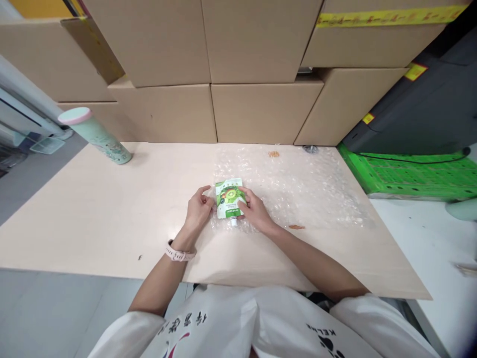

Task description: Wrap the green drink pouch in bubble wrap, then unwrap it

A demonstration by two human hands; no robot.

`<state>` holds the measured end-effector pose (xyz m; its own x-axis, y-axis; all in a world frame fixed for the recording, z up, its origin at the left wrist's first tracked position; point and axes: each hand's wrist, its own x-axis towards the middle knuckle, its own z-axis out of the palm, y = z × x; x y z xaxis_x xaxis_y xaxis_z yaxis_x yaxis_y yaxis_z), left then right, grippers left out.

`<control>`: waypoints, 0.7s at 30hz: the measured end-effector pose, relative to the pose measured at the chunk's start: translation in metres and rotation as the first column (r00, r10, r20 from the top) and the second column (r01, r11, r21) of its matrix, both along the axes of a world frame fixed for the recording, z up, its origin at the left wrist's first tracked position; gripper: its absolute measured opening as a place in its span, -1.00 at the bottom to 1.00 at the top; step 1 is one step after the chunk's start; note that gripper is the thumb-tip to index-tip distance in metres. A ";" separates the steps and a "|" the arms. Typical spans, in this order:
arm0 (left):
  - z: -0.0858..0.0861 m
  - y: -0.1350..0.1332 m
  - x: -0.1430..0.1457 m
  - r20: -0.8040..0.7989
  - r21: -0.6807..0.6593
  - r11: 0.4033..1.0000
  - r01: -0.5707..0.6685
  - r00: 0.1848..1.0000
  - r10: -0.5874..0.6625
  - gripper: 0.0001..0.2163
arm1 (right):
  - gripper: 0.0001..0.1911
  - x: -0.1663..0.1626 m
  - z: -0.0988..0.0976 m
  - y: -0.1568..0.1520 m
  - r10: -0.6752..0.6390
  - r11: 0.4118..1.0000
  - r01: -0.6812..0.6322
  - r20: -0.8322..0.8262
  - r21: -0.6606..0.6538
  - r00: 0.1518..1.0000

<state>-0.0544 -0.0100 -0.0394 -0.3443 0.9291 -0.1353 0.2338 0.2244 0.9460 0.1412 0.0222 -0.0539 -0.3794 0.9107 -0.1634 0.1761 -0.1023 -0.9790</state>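
Flat, white-capped green-and-white pouch [228, 195] between hands, over clear bubble wrap [313, 191]. Right hand [256, 211] pinches its nearest side; left hand [200, 207] curled alongside, grip unclear. Probably light, soft, slippery; best held by side edges.

Free tabletop [112, 209] leftward, boxes [264, 114] beyond

Pale table [93, 219]; bubble wrap [305, 189] spread flat, mint tumbler [100, 138] standing back left.

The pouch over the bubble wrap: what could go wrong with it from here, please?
The pouch could slip, as the right hand holds it by one side only. The wrinkled bubble wrap beneath might bunch or slide. Squeezing could perhaps make the pouch leak at the white cap; how tight that is, I cannot tell.
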 end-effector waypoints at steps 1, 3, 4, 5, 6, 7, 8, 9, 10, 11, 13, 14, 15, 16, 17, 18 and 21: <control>0.001 -0.001 0.000 -0.006 -0.002 1.000 0.007 1.000 -0.007 -0.44 | -0.40 0.001 0.004 -0.001 0.010 0.998 -0.016 0.099 0.065 0.995; 0.004 -0.001 0.001 -0.012 -0.002 1.000 0.023 1.000 -0.024 -0.43 | -0.43 0.004 0.012 -0.002 -0.005 0.974 -0.072 0.337 0.215 0.941; 0.005 -0.002 0.001 -0.012 0.001 1.000 0.030 0.999 -0.030 -0.42 | -0.43 0.004 0.016 -0.003 -0.018 0.955 -0.117 0.448 0.271 0.894; 0.006 -0.002 0.001 -0.011 0.004 0.999 0.034 0.999 -0.034 -0.42 | -0.44 0.005 0.020 -0.004 -0.028 0.938 -0.165 0.540 0.305 0.841; 0.008 -0.002 0.002 -0.008 0.006 0.999 0.033 0.999 -0.033 -0.42 | -0.44 0.005 0.023 -0.005 -0.034 0.924 -0.209 0.612 0.320 0.790; 0.010 -0.003 0.002 0.000 0.005 1.000 0.031 1.000 -0.031 -0.42 | -0.44 0.005 0.025 -0.006 -0.035 0.913 -0.249 0.669 0.324 0.743; 0.011 -0.003 0.003 0.018 -0.001 1.000 0.029 0.999 -0.029 -0.41 | -0.44 0.005 0.026 -0.006 -0.036 0.901 -0.286 0.714 0.325 0.699; 0.012 -0.003 0.004 0.050 -0.016 0.999 0.035 0.998 -0.034 -0.40 | -0.44 0.006 0.027 -0.007 -0.040 0.890 -0.318 0.752 0.327 0.658; 0.013 -0.004 0.005 0.090 -0.039 0.998 0.052 0.995 -0.048 -0.38 | -0.44 0.007 0.027 -0.007 -0.046 0.879 -0.346 0.781 0.327 0.623; 0.013 -0.004 0.006 0.134 -0.063 0.995 0.078 0.989 -0.069 -0.34 | -0.45 0.008 0.026 -0.006 -0.048 0.871 -0.369 0.803 0.325 0.594; 0.012 -0.004 0.009 0.206 -0.091 0.986 0.138 0.971 -0.117 -0.26 | -0.45 0.010 0.024 -0.004 -0.046 0.862 -0.396 0.828 0.315 0.559; 0.012 -0.004 0.010 0.228 -0.089 0.983 0.158 0.964 -0.134 -0.22 | -0.45 0.012 0.023 -0.003 -0.041 0.859 -0.406 0.832 0.313 0.554; 0.011 -0.004 0.012 0.245 -0.075 0.983 0.169 0.958 -0.147 -0.18 | -0.45 0.014 0.022 -0.002 -0.035 0.855 -0.414 0.831 0.312 0.554; 0.011 -0.004 0.013 0.262 -0.053 0.984 0.172 0.953 -0.153 -0.16 | -0.45 0.016 0.022 0.000 -0.028 0.851 -0.422 0.829 0.313 0.559; 0.012 -0.004 0.015 0.280 -0.028 0.985 0.168 0.948 -0.154 -0.13 | -0.44 0.017 0.022 0.001 -0.020 0.848 -0.428 0.825 0.313 0.565; 0.013 -0.005 0.016 0.293 -0.006 0.986 0.164 0.943 -0.155 -0.11 | -0.44 0.018 0.023 0.001 -0.014 0.845 -0.433 0.821 0.315 0.571; 0.020 -0.009 0.017 0.271 0.041 0.989 0.145 0.951 -0.151 -0.13 | -0.45 0.018 0.026 -0.001 0.005 0.839 -0.446 0.815 0.312 0.580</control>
